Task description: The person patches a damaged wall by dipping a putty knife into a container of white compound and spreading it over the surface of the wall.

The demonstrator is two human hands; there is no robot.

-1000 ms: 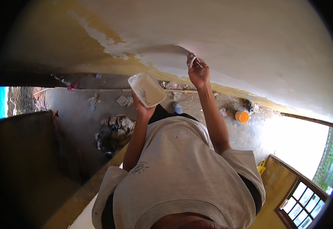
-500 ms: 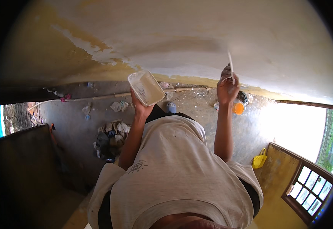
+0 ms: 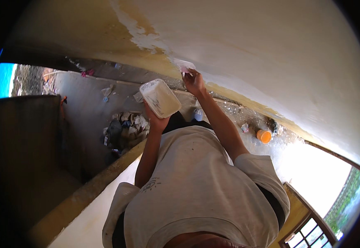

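The person's left hand (image 3: 159, 122) grips a whitish rectangular tub (image 3: 170, 110) from below, its fingers mostly hidden. The right hand (image 3: 194, 84) is closed around a pale, flat blade (image 3: 184, 64), which lies against the wall (image 3: 250, 53) near the border between yellow and whitish coating.

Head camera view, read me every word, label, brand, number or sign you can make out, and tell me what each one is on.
No readable text anywhere.
Shirt: a dark sun-like print with rays; no words can be made out.
White container in the left hand: no lettering visible.
Orange bucket: none visible.
Litter pile on the floor: any print is too small and blurred to read.
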